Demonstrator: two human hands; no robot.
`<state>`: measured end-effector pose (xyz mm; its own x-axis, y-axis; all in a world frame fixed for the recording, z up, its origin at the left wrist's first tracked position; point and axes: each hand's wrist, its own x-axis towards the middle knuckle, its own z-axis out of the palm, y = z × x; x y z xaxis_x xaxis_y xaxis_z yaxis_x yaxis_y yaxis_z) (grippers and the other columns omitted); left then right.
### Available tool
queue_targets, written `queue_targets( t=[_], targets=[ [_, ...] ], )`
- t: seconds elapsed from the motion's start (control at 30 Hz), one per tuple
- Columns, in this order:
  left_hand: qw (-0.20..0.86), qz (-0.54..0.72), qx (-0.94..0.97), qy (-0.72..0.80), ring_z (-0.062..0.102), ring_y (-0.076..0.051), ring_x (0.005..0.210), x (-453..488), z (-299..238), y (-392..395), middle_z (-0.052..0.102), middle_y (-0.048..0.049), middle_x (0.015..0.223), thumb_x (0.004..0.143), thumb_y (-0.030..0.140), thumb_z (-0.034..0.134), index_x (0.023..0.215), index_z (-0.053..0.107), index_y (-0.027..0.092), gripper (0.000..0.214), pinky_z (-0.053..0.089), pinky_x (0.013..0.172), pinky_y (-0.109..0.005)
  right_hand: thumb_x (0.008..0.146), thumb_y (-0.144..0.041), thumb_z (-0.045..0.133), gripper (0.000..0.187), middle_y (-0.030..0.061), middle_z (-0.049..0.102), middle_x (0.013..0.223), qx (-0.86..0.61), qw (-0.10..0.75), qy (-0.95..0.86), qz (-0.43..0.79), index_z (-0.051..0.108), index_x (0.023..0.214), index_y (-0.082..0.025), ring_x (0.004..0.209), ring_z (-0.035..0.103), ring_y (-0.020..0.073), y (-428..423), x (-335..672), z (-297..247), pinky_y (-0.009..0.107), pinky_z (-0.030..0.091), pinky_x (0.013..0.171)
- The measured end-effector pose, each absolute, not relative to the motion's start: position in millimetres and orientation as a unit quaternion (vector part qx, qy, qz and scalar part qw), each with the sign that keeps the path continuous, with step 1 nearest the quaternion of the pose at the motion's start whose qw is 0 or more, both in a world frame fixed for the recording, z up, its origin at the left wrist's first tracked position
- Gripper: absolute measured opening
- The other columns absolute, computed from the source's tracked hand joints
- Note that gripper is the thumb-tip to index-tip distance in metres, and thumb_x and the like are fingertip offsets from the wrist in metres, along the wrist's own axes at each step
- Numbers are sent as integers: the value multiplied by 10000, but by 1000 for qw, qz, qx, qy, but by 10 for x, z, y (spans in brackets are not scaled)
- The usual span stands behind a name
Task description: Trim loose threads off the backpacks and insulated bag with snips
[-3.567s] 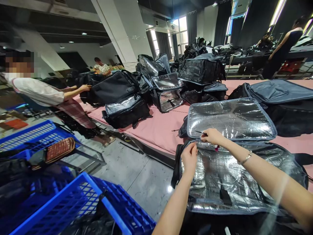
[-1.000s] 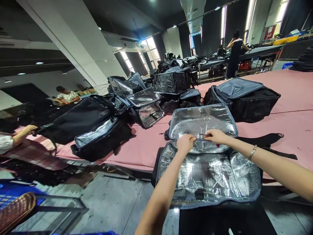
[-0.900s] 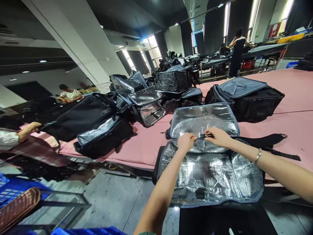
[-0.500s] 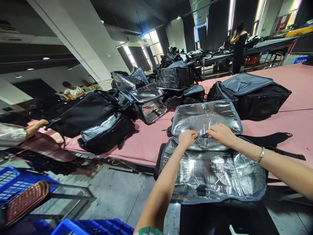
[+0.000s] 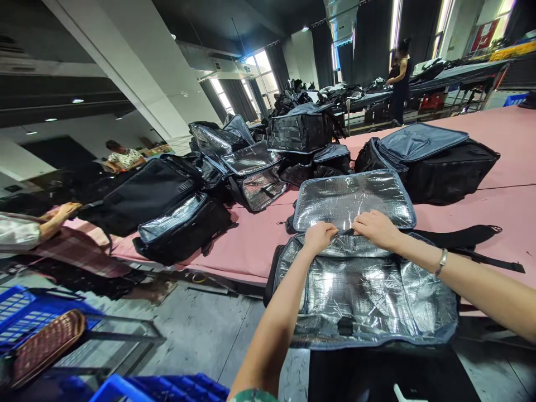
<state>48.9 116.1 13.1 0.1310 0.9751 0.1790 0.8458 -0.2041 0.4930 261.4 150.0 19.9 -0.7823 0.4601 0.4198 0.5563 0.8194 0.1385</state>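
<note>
An open black insulated bag (image 5: 364,290) with a crinkled silver foil lining lies at the near edge of the pink table (image 5: 259,240). Its foil-lined lid (image 5: 352,198) lies flat behind it. My left hand (image 5: 320,234) is closed, pinching the foil edge at the seam between bag and lid. My right hand (image 5: 377,228) rests a little to the right on the same seam, fingers curled down. What it holds is hidden under it. A bracelet is on my right wrist.
More black insulated bags lie on the table: one at the right (image 5: 431,162), a pile at the left (image 5: 180,223) and one at the back (image 5: 301,131). Blue crates (image 5: 167,388) and a woven brown item (image 5: 46,346) stand on the floor. Another person's arm (image 5: 17,234) reaches in from the left.
My hands have drawn closer together on the hinge seam. The thin dark tool seen in my right hand a second ago is now covered by the hand.
</note>
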Motion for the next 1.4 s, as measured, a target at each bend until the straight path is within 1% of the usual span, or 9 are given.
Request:
queue_targets(
  t=[0.1, 0.27, 0.43, 0.57, 0.73, 1.03, 1.2, 1.3, 1.4],
  targets=[
    [171, 268, 740, 593, 544, -93, 534, 392, 51, 1155, 626, 8, 701, 865, 264, 463, 891, 672, 209, 218, 415, 559, -201, 913, -264, 455, 165, 76, 601, 895, -325, 218, -916, -92, 578, 919, -154, 823, 527, 175, 1428, 2621, 151, 265, 313, 664],
    [159, 329, 746, 557, 534, -44, 506, 273, -109, 1092, 624, -22, 905, 833, 197, 501, 935, 639, 176, 173, 461, 539, -178, 888, -360, 487, 297, 79, 604, 1001, -425, 265, -865, -37, 543, 1104, -165, 820, 569, 166, 1341, 2509, -12, 236, 370, 602],
    [78, 354, 762, 536, 571, -75, 682, 274, -252, 998, 611, -42, 920, 781, 66, 454, 801, 662, 180, 238, 468, 611, -179, 834, -156, 484, 232, 19, 627, 855, -404, 246, -880, -41, 659, 957, -243, 727, 555, 138, 1307, 2456, -151, 230, 290, 547],
    [20, 344, 776, 528, 571, -93, 736, 285, -346, 940, 628, -57, 917, 827, 178, 467, 753, 667, 183, 213, 459, 653, -190, 895, -190, 404, 283, 32, 609, 742, -327, 224, -915, -70, 685, 898, -224, 660, 504, 131, 1286, 2514, -200, 248, 262, 559],
    [-29, 328, 780, 532, 553, -93, 682, 282, -405, 908, 637, -81, 852, 896, 317, 382, 717, 655, 173, 357, 443, 619, -184, 947, -211, 313, 361, 46, 587, 708, -286, 238, -923, -102, 673, 909, -204, 619, 463, 124, 1261, 2543, -221, 261, 243, 550],
    [-66, 324, 780, 531, 574, -92, 681, 233, -398, 848, 650, -85, 845, 918, 326, 333, 732, 649, 172, 398, 462, 645, -187, 963, -222, 284, 385, 41, 563, 681, -269, 261, -919, -122, 662, 892, -200, 597, 442, 119, 1230, 2539, -264, 262, 247, 548],
    [-68, 331, 777, 532, 599, -107, 714, 226, -410, 832, 660, -77, 851, 903, 301, 382, 763, 668, 183, 339, 463, 634, -191, 951, -197, 285, 380, 48, 588, 730, -288, 232, -923, -106, 663, 918, -206, 628, 465, 127, 1204, 2541, -222, 260, 260, 572],
    [-61, 339, 769, 539, 607, -110, 746, 225, -418, 824, 659, -76, 880, 897, 276, 395, 797, 674, 186, 310, 476, 669, -199, 921, -159, 305, 358, 65, 617, 861, -305, 206, -926, -79, 661, 915, -198, 681, 499, 133, 1181, 2491, -143, 256, 290, 589],
    [-46, 343, 758, 553, 610, -110, 797, 227, -411, 808, 652, -66, 889, 886, 245, 418, 825, 678, 193, 273, 480, 709, -197, 914, -204, 355, 314, 58, 629, 972, -329, 180, -926, -32, 648, 1027, -217, 736, 539, 145, 1166, 2389, -53, 254, 325, 602]
  ],
)
